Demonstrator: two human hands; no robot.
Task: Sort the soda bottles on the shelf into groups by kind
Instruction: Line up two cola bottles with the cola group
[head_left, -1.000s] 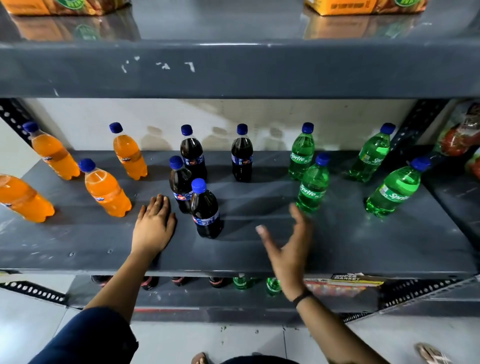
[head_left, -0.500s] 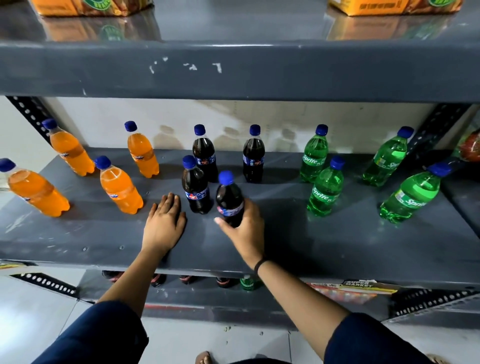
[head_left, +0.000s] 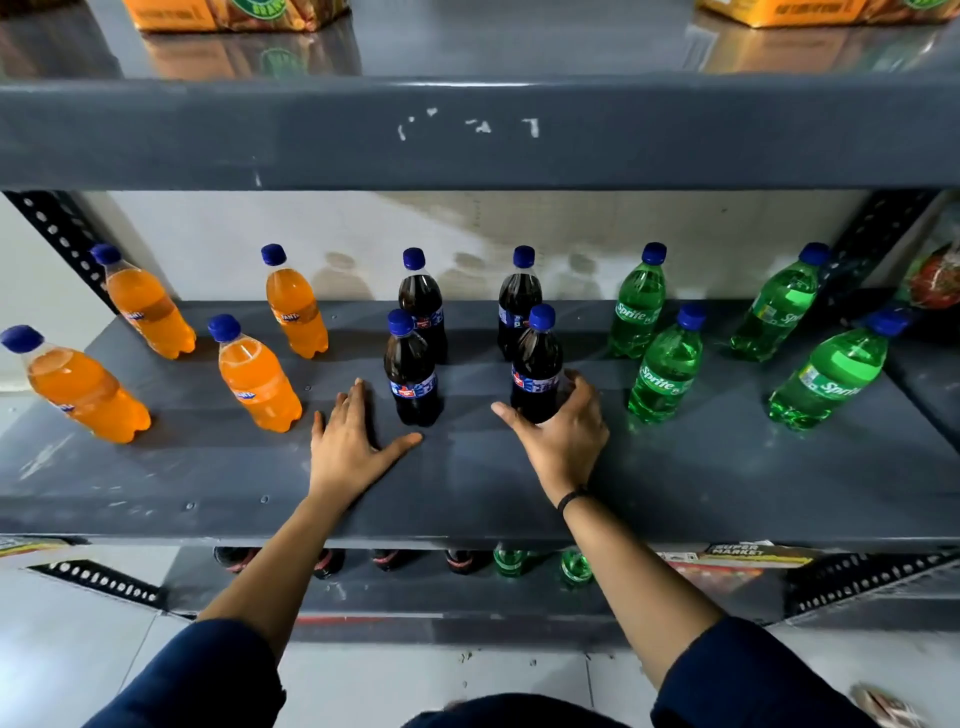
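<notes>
I am wrapping my right hand (head_left: 563, 436) around the base of the front-right cola bottle (head_left: 536, 365), fingers curled on its far side and thumb spread toward nine o'clock, while my left hand (head_left: 349, 441) is lying flat and empty on the shelf (head_left: 701, 483) beside the front-left cola bottle (head_left: 412, 370). The held bottle is standing at the shelf's centre, just in front of the back-right cola bottle (head_left: 518, 301). Pushing it toward twelve o'clock could, I judge, knock that neighbour over. All bottles are looking full and capped: orange bottles (head_left: 257, 376) at nine o'clock, green Sprite bottles (head_left: 667, 366) at three.
</notes>
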